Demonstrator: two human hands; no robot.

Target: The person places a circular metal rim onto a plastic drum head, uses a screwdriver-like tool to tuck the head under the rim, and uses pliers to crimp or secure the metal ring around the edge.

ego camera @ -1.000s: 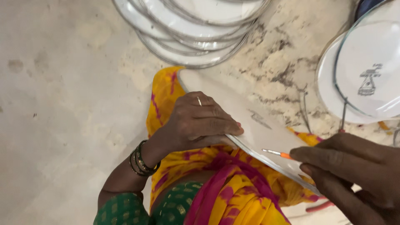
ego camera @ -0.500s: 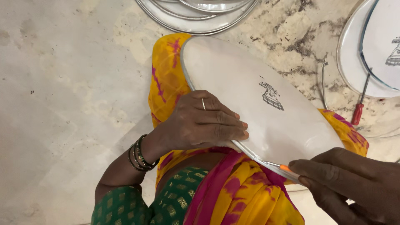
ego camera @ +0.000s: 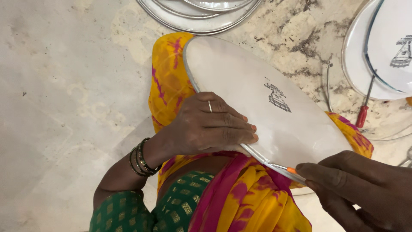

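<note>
A round white drum head (ego camera: 262,107) with a metal rim and a small dark printed emblem lies tilted across my lap, over yellow and pink cloth. My left hand (ego camera: 210,124) rests flat on its near edge and presses it down; a ring is on one finger and dark bangles on the wrist. My right hand (ego camera: 360,189) at the lower right grips a thin tool with an orange tip (ego camera: 289,170), whose metal point touches the rim.
Several more round white discs with metal rims are stacked at the top (ego camera: 201,13) and at the right (ego camera: 386,47) on the mottled stone floor (ego camera: 64,86). A red-handled screwdriver (ego camera: 364,112) lies by the right stack.
The drum head has tilted flatter, so more of its white face shows. My left hand stays pressed on its edge and the right hand keeps the tool at the rim.
</note>
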